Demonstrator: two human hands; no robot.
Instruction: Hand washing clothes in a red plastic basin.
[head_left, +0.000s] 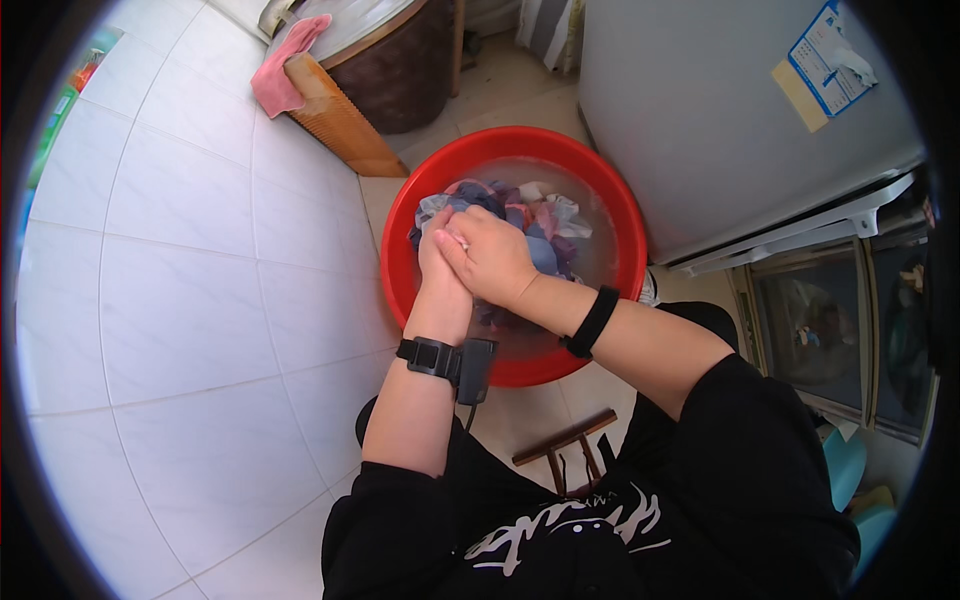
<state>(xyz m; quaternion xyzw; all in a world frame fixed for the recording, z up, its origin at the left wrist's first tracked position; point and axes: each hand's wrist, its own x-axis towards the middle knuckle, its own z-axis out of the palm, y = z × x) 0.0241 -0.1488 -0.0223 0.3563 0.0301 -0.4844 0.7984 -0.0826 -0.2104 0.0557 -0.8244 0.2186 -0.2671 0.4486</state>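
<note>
My left hand (437, 255) and my right hand (496, 251) are pressed together above a red plastic basin (628, 217). The right hand lies over the left palm, its thumb across the front. A small pale pink bit shows between them; whether it is cloth, foam or a fingertip is unclear. Just beyond and beneath the hands, a heap of wet clothes (517, 202) in blue, purple, pink and white sits in cloudy water (596, 259). My palms hide part of this heap.
A white tiled wall (187, 300) rises close on the left. A wooden washboard (345, 124) with a pink cloth (289, 67) leans beside a brown tub (397, 75). A grey appliance-like cabinet (697, 112) stands at right. A small wooden stool (566, 442) shows between my legs.
</note>
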